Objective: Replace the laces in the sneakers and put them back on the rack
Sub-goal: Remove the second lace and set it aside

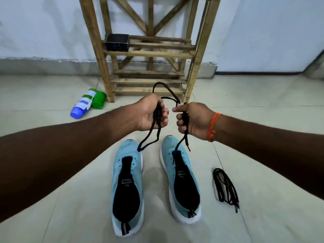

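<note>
Two light-blue knit sneakers (186, 163) are showing black tongues and white soles; the thin thread wristband (213, 127) is showing orange.

sneakers (128, 174): blue, standing side by side
lace (157, 113): black, dangling looped above them
spare lace (226, 187): lying coiled at right
rack (149, 54): standing behind

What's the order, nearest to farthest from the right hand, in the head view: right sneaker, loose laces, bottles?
1. right sneaker: its toe lies just below the right hand.
2. loose laces: lower right of the hand, beside that sneaker.
3. bottles: far left, by the rack leg.
</note>
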